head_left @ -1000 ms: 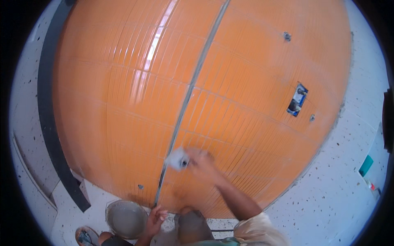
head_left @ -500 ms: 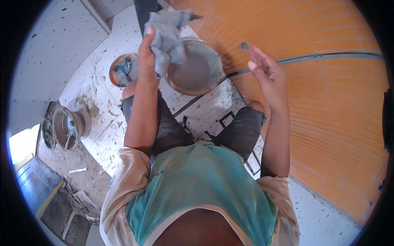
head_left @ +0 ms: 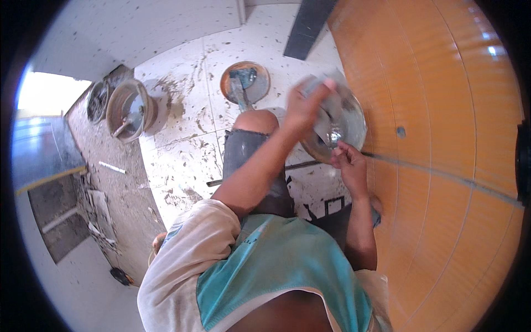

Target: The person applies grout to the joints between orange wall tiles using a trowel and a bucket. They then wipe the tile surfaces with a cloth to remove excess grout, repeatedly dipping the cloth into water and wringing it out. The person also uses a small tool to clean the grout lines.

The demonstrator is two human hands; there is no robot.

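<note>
My left hand (head_left: pixel 302 109) is closed on a grey cloth (head_left: pixel 330 106), smeared by motion, over a round basin (head_left: pixel 359 119). The basin has murky grey water in it and stands on the floor close to the orange wall. At the basin's near rim, my right hand (head_left: pixel 352 167) has its fingers pinched together. A bright glint, perhaps wet cloth or water, lies just above those fingertips; what they hold is too small and blurred to make out. Beyond my left knee is a shallow orange-brown dish (head_left: pixel 264 88) with a flat-bladed tool (head_left: pixel 239 91) in it.
Orange tiled wall (head_left: pixel 431 166) rises close on my right, with a small grey patch (head_left: pixel 401 131) on it. A bucket (head_left: pixel 145 119) holding a tool stands at left. Pale floor tiles (head_left: pixel 182 166) are spattered with grey. A dark board (head_left: pixel 307 33) lies at the back.
The view has turned, so the wall now runs along the right. My left hand has lowered the cloth over the basin. My right hand has left the wall for the basin's rim, its fingers closing.
</note>
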